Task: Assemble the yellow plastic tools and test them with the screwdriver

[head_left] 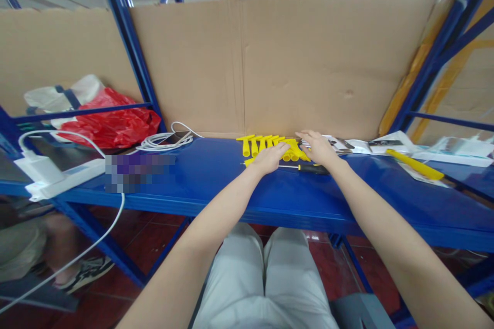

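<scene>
Left hand (271, 159) half-curled and right hand (317, 148) loosely spread, holds unclear from here, meet yellow pieces (294, 151) best handled lightly.

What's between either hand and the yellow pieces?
Nothing visible. The left hand and right hand are both right at the yellow pieces. The screwdriver lies just on their near side and doesn't appear to block either hand.
</scene>
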`<action>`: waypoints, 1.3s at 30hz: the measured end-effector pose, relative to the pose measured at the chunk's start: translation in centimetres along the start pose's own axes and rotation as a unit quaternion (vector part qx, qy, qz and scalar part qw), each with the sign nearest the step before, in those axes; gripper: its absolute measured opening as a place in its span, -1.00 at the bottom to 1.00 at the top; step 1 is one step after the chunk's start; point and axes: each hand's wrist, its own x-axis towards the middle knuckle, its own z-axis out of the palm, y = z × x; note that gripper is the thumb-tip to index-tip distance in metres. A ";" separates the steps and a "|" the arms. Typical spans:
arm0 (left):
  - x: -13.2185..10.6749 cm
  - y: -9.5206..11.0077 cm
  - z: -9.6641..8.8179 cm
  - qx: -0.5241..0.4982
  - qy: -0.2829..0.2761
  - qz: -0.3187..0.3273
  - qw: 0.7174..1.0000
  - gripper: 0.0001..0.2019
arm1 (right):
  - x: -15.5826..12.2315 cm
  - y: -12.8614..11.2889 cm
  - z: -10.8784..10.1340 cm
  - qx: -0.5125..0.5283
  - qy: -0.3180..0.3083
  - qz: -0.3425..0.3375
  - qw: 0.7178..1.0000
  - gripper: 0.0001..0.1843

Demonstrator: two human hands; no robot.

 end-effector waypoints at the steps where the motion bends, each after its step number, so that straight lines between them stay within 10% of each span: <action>1: 0.0 0.0 0.0 0.002 -0.001 0.004 1.000 -0.34 | 0.1 -0.5 0.1 0.001 -0.005 -0.024 1.000 -0.47; 7: 0.0 0.2 -0.2 0.017 -0.025 -0.003 1.000 -0.32 | 0.5 -0.8 -0.2 0.022 -0.046 -0.055 0.997 -0.53; 13: -0.1 0.3 -0.2 0.018 -0.023 -0.006 1.000 -0.34 | 0.4 0.1 -0.8 0.110 -0.052 0.137 0.983 -0.72; 19: -0.1 0.1 -0.2 0.013 -0.025 -0.013 1.000 -0.33 | -0.3 1.2 -0.5 0.276 -0.032 0.400 0.874 -0.72; 28: 0.0 0.2 -0.3 0.008 -0.019 -0.011 1.000 -0.33 | -0.4 3.3 0.5 0.470 0.056 0.451 0.757 -0.74; 39: 0.0 0.0 -0.4 0.007 -0.025 -0.008 1.000 -0.30 | 0.6 5.2 2.1 0.364 0.023 0.483 0.796 -0.84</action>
